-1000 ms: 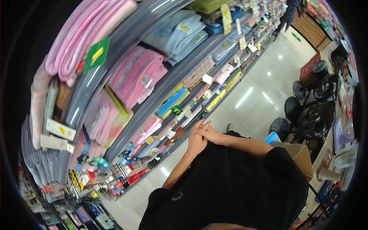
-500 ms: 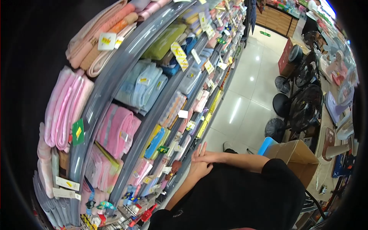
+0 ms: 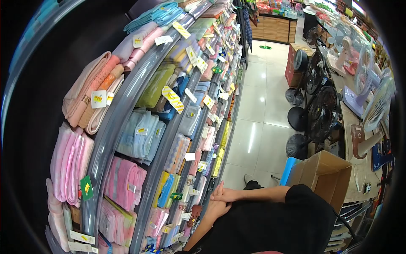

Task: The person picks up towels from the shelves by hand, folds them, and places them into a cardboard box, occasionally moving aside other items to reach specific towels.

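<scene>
My hands are together in front of my black shirt, low in the head view. My right hand [image 3: 227,195] lies across my left hand [image 3: 216,206] with its fingers folded over it. Stretched fingers of the left hand point up and away from me, beside the lower shelves. Neither hand holds any goods. Nearest to them, on the left, are packed folded towels and a brown plush-looking item [image 3: 195,211]. Further up the rack are folded pink towels [image 3: 123,180], light blue towels [image 3: 139,133] and an olive green towel [image 3: 155,86], many with price tags.
Grey shelf edges [image 3: 111,137] run along my left. A tiled aisle [image 3: 249,122] leads ahead. On the right stand black floor fans [image 3: 323,112], an open cardboard box [image 3: 323,173] and a table [image 3: 359,182] with desk fans [image 3: 378,106]. A person [image 3: 310,21] is far ahead.
My view has turned, so the shelves sit lower and the aisle more upright in the picture. My hands stay together and appear lower; desk fans on the right show more fully.
</scene>
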Action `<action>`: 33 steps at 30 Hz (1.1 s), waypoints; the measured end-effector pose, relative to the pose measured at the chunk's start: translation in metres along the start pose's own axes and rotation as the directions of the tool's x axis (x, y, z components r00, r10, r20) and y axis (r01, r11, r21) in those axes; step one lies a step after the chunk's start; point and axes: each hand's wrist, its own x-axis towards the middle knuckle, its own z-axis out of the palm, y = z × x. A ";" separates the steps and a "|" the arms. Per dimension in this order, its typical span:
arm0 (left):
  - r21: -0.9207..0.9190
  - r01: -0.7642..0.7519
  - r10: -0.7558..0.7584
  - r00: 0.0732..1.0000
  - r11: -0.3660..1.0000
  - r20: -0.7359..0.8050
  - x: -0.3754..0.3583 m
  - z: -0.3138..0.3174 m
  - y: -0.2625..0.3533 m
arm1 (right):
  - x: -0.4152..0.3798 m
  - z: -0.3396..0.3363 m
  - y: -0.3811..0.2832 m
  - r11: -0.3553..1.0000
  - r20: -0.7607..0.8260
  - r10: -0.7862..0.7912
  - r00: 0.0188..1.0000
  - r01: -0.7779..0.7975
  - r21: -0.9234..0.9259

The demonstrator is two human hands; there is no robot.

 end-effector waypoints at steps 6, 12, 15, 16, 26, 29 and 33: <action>0.091 -0.068 0.060 0.994 0.994 0.092 0.009 -0.020 0.007 | -0.012 -0.008 0.000 0.974 -0.420 0.160 0.893 -0.211 -0.078; 0.126 -0.280 0.272 0.959 0.952 0.075 0.011 -0.033 0.010 | -0.019 -0.021 -0.014 0.962 -0.200 0.274 0.941 -0.269 0.053; 0.080 -0.322 0.311 0.941 0.943 0.132 0.012 -0.032 0.014 | -0.024 -0.012 -0.013 0.948 -0.011 0.282 0.959 -0.277 0.158; 0.063 -0.372 0.361 0.922 0.926 0.138 0.011 -0.033 0.014 | -0.027 -0.009 -0.020 0.926 0.052 0.321 0.946 -0.325 0.191; 0.018 -0.275 0.254 0.908 0.961 0.334 0.086 -0.039 0.020 | -0.015 -0.069 -0.054 0.928 -0.030 0.365 0.931 -0.366 -0.067; -0.226 -0.039 0.151 0.852 0.973 0.501 0.116 -0.010 0.011 | -0.001 -0.117 0.002 0.978 0.017 -0.048 0.999 0.050 -0.201; 0.139 -0.445 0.374 0.855 0.884 0.358 0.176 -0.040 0.047 | -0.032 -0.164 -0.035 0.955 -0.082 0.238 0.968 -0.249 -0.162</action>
